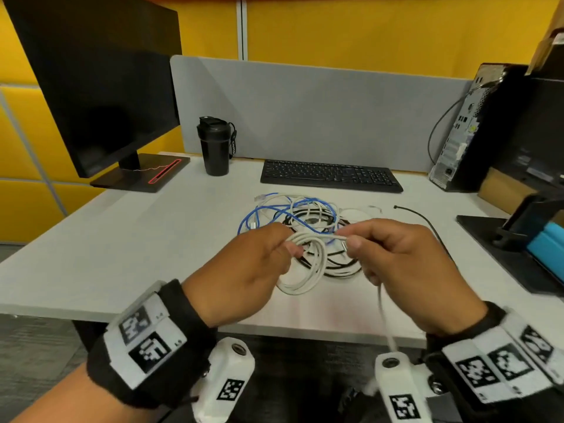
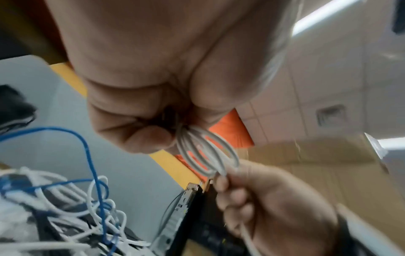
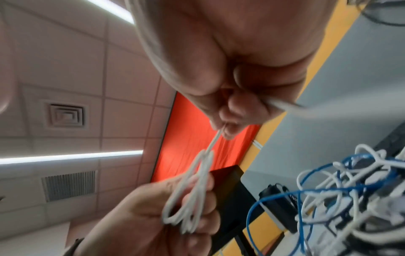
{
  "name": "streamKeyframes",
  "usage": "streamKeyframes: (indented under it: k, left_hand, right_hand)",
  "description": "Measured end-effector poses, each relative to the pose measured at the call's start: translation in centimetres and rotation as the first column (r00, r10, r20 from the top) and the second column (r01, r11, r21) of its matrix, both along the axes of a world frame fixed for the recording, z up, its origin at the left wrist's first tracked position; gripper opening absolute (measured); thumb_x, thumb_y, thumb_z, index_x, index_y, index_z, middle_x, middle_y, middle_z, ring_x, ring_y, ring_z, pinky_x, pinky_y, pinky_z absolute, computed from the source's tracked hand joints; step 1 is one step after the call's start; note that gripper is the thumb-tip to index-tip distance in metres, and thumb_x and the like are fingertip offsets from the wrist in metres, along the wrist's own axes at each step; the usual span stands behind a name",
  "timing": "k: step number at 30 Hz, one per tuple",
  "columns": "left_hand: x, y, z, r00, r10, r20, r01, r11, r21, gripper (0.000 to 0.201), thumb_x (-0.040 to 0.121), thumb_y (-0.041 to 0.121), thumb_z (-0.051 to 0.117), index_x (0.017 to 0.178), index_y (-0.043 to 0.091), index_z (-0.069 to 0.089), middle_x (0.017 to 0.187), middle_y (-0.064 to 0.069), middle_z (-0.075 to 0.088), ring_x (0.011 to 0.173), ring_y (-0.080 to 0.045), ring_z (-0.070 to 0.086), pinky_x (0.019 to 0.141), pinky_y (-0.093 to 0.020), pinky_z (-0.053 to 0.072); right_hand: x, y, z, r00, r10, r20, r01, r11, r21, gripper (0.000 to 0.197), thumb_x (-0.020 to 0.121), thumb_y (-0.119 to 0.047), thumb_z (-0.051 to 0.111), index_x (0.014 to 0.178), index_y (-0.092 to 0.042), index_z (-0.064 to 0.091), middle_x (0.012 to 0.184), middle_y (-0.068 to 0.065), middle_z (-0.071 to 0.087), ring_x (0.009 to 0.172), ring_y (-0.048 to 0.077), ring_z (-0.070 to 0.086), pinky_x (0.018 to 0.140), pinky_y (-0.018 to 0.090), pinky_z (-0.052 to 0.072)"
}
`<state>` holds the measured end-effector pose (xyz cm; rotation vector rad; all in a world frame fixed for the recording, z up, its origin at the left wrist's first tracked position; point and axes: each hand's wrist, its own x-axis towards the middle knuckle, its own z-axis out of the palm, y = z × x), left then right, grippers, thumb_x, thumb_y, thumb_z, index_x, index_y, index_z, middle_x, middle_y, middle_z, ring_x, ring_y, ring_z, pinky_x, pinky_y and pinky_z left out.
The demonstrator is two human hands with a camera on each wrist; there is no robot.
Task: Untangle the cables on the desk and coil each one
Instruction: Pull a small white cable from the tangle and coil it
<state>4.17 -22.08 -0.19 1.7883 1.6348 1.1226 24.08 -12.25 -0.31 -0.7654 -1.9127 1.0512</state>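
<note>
I hold a cream-white cable above the desk's front edge, wound into several loops. My left hand grips the bundled loops between thumb and fingers. My right hand pinches the same cable's straight run just right of the coil, and the loose tail hangs down from under the palm. Behind my hands a tangle of blue, white and black cables lies on the white desk, also seen in the wrist views as a tangle and a tangle.
A black keyboard lies behind the tangle, a black tumbler left of it. A monitor stands at the back left, a PC tower at the right. A thin black cable runs toward the right-side stand.
</note>
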Motion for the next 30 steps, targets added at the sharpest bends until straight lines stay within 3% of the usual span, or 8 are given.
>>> streamKeyframes:
  k: [4,7,11,14,21,25,28,30]
  left_hand:
    - [-0.3,-0.3,1.2,0.877,-0.06,0.477,0.111,0.991,-0.08,0.033,0.105,0.022,0.046,0.079,0.025,0.066,0.071,0.005,0.056,0.065,-0.009,0.047,0.059,-0.023,0.04]
    - [0.8,-0.1,0.8,0.856,-0.088,0.509,0.125,0.991,-0.038,0.024,0.098,0.029,0.045,0.087,0.021,0.065,0.077,0.004,0.061,0.07,-0.009,0.048,0.058,-0.021,0.039]
    - [1.8,0.2,0.0,0.975,-0.025,0.219,0.017,0.999,0.039,0.028,0.107,0.023,0.043,0.094,0.023,0.067,0.082,0.018,0.065,0.067,0.003,0.051,0.061,-0.011,0.037]
    - [2.2,0.5,-0.6,0.994,0.002,0.109,-0.011,0.996,0.084,0.024,0.106,0.02,0.043,0.097,0.018,0.066,0.079,0.018,0.064,0.068,0.002,0.053,0.065,-0.015,0.04]
    - [2.8,0.7,-0.9,0.95,0.009,0.313,-0.028,0.998,0.055,0.025,0.106,0.013,0.043,0.101,0.008,0.067,0.074,0.015,0.065,0.064,0.005,0.055,0.062,-0.012,0.043]
    - [2.3,1.0,-1.2,0.977,0.185,0.109,-0.204,0.958,0.203,0.025,0.106,0.021,0.042,0.09,0.015,0.061,0.082,0.006,0.068,0.075,-0.006,0.061,0.07,-0.025,0.048]
    - [2.8,0.7,-1.6,0.959,0.281,0.03,-0.276,0.91,0.311,0.024,0.105,0.027,0.039,0.093,0.016,0.056,0.08,0.009,0.064,0.073,-0.005,0.059,0.062,-0.019,0.045]
    - [3.5,0.5,-1.7,0.968,0.251,0.027,-0.245,0.907,0.343,0.025,0.105,0.032,0.036,0.097,0.02,0.056,0.082,0.009,0.064,0.072,-0.005,0.06,0.061,-0.024,0.048]
  right_hand:
    - [1.1,0.0,0.7,0.957,-0.093,0.274,0.025,0.97,0.241,0.018,0.089,-0.027,0.067,0.08,-0.039,0.075,0.082,-0.02,0.07,0.079,-0.002,0.063,0.069,0.007,0.043]
    - [0.2,-1.0,0.3,0.961,-0.157,0.227,0.082,0.948,0.307,0.016,0.091,-0.027,0.064,0.077,-0.032,0.071,0.077,-0.016,0.07,0.071,0.002,0.065,0.066,0.012,0.048]
    - [-0.9,-1.4,0.1,0.982,-0.073,-0.174,0.034,0.976,-0.214,0.014,0.09,-0.012,0.067,0.078,-0.013,0.075,0.074,0.011,0.075,0.067,0.028,0.07,0.067,0.041,0.062]
    - [-1.0,-1.7,0.2,0.947,0.024,-0.321,-0.2,0.825,-0.529,0.008,0.08,-0.02,0.07,0.081,-0.016,0.078,0.086,0.015,0.076,0.074,0.025,0.07,0.073,0.038,0.061]
    - [-0.7,-1.1,0.2,0.885,0.015,-0.465,-0.381,0.598,-0.705,0.029,0.085,-0.024,0.063,0.111,-0.013,0.068,0.105,0.017,0.069,0.096,0.029,0.063,0.103,0.049,0.043]
    - [-0.8,-2.5,0.7,0.909,-0.209,-0.36,0.109,0.954,-0.278,0.028,0.071,-0.041,0.076,0.092,-0.026,0.064,0.087,-0.002,0.072,0.081,0.018,0.065,0.076,0.035,0.05]
    - [-1.2,-4.3,0.5,0.963,-0.219,-0.158,0.256,0.928,0.272,0.023,0.073,-0.044,0.076,0.086,-0.033,0.061,0.077,-0.012,0.069,0.063,0.013,0.061,0.058,0.019,0.049]
    - [-1.5,-4.7,0.0,0.976,-0.213,-0.037,0.215,0.937,0.276,0.029,0.072,-0.05,0.076,0.09,-0.038,0.058,0.08,-0.019,0.07,0.062,0.011,0.062,0.054,0.016,0.048]
